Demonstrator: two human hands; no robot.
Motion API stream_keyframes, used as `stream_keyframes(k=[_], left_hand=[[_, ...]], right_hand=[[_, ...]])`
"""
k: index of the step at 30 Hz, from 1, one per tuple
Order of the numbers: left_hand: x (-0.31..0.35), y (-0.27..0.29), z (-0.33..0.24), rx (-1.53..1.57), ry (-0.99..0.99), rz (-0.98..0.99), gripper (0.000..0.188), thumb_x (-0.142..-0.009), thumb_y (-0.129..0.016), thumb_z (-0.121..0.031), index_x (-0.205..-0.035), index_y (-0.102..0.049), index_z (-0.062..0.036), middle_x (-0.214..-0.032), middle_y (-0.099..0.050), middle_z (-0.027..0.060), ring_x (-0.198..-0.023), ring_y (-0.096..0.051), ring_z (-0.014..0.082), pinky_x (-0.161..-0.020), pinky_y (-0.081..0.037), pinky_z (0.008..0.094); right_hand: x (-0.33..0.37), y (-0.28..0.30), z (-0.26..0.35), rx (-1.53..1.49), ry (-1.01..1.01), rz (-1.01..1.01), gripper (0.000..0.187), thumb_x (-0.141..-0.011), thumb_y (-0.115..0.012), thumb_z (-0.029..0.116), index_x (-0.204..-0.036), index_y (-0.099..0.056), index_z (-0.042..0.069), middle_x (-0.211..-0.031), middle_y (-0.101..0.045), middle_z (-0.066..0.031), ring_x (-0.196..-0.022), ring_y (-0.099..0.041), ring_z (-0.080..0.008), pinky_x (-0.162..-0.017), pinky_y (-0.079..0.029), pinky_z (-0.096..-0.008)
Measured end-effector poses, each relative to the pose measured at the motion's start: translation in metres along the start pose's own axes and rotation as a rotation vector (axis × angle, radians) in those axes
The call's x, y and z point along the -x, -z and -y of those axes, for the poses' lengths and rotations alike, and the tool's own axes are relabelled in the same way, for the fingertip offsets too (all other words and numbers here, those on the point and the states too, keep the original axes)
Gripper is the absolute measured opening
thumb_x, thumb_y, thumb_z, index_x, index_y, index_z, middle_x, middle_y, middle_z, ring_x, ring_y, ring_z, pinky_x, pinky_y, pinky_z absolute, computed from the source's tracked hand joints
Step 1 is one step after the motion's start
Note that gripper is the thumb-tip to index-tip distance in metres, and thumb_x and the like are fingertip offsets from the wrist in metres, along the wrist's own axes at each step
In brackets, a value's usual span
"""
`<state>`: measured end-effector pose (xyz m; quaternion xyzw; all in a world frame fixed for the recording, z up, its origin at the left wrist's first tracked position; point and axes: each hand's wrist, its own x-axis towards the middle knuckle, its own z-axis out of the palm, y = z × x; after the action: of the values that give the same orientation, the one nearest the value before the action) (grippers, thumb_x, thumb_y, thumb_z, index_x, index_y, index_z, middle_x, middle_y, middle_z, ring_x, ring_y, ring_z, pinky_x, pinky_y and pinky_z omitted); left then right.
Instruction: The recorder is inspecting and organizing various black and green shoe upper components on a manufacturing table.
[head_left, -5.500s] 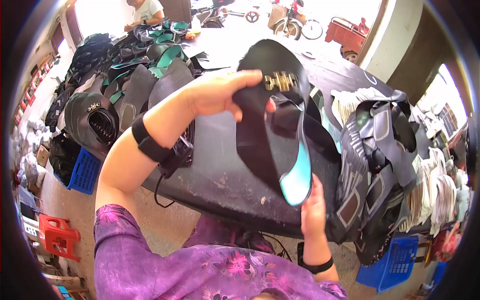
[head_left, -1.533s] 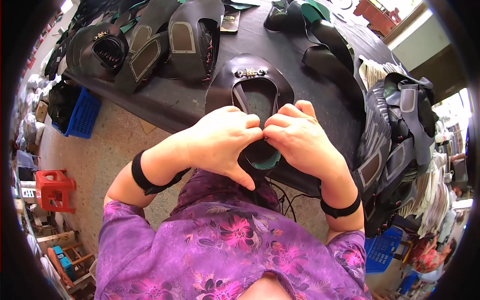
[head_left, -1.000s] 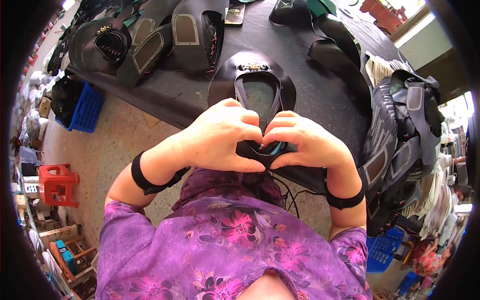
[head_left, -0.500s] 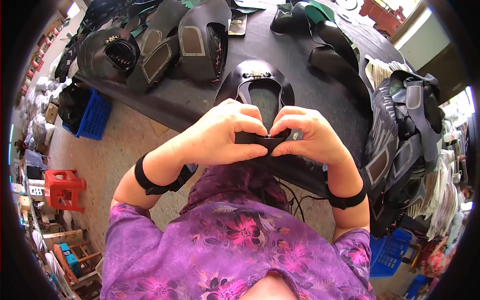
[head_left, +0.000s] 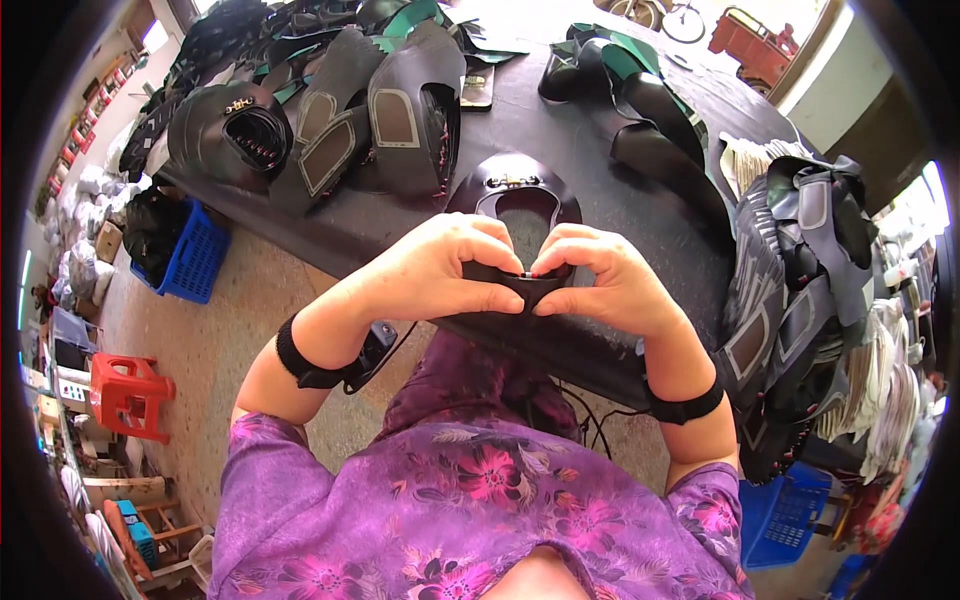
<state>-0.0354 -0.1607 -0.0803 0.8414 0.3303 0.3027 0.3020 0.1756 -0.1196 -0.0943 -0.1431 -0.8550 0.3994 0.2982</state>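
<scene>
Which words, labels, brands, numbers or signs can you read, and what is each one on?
None can be read.
Black shoe upper, pinched at its near edge by the left hand and right hand: no legible lettering.
White-and-red sliver between the hands: too small to tell whether it bears print.
Small flat piece on the table: too small to read.
</scene>
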Motion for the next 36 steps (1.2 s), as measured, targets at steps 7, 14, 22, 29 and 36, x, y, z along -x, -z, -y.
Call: stream_keyframes(k=[7, 14, 22, 29, 36], left_hand=[[-0.001, 0.003, -0.001, 0.038, 0.018, 0.017, 0.023, -0.068, -0.072, -0.020, -0.081, -0.063, -0.0031, -0.075, -0.057, 0.0053, -0.071, -0.054, 0.0187, -0.064, -0.041, 0.0294], [-0.001, 0.003, 0.001, 0.140, 0.039, 0.010, 0.020, -0.067, -0.074, -0.014, -0.080, -0.062, -0.0039, -0.076, -0.056, 0.0036, -0.072, -0.052, 0.0150, -0.065, -0.040, 0.0271], [-0.002, -0.002, 0.006, 0.384, 0.106, 0.014, 0.017, -0.072, -0.069, -0.015, -0.080, -0.062, -0.0015, -0.069, -0.052, 0.0015, -0.067, -0.047, 0.0095, -0.061, -0.036, 0.0243], [-0.002, -0.007, 0.006, 0.336, 0.134, 0.014, 0.014, -0.068, -0.068, -0.015, -0.074, -0.063, -0.0039, -0.072, -0.051, 0.0022, -0.073, -0.047, 0.0133, -0.070, -0.035, 0.0273], [-0.011, 0.009, -0.003, -0.215, 0.055, 0.454, 0.029, -0.063, -0.067, -0.028, -0.057, -0.055, -0.0022, -0.066, -0.053, 0.0064, -0.070, -0.052, 0.0220, -0.093, -0.026, 0.0397]], right_hand=[[-0.001, 0.001, 0.001, -0.038, -0.027, 0.009, 0.026, -0.064, -0.073, 0.013, -0.085, -0.059, 0.004, -0.076, -0.053, -0.0046, -0.073, -0.050, -0.0174, -0.066, -0.040, -0.0271], [-0.002, -0.002, 0.000, -0.074, -0.017, -0.012, 0.025, -0.066, -0.072, 0.011, -0.085, -0.059, 0.003, -0.076, -0.053, -0.0035, -0.073, -0.050, -0.0153, -0.066, -0.040, -0.0262], [-0.001, -0.009, -0.002, -0.348, -0.178, -0.047, 0.015, -0.071, -0.069, 0.008, -0.081, -0.058, 0.003, -0.073, -0.051, 0.0013, -0.070, -0.047, -0.0075, -0.064, -0.039, -0.0229], [0.000, -0.013, -0.010, -0.434, -0.195, -0.073, 0.014, -0.070, -0.069, 0.007, -0.079, -0.058, 0.003, -0.070, -0.051, 0.0022, -0.067, -0.047, -0.0057, -0.059, -0.039, -0.0222], [0.002, -0.028, 0.010, -0.138, -0.227, -0.138, 0.028, -0.063, -0.072, 0.007, -0.083, -0.052, 0.004, -0.071, -0.053, -0.0039, -0.066, -0.051, -0.0122, -0.063, -0.042, -0.0252]])
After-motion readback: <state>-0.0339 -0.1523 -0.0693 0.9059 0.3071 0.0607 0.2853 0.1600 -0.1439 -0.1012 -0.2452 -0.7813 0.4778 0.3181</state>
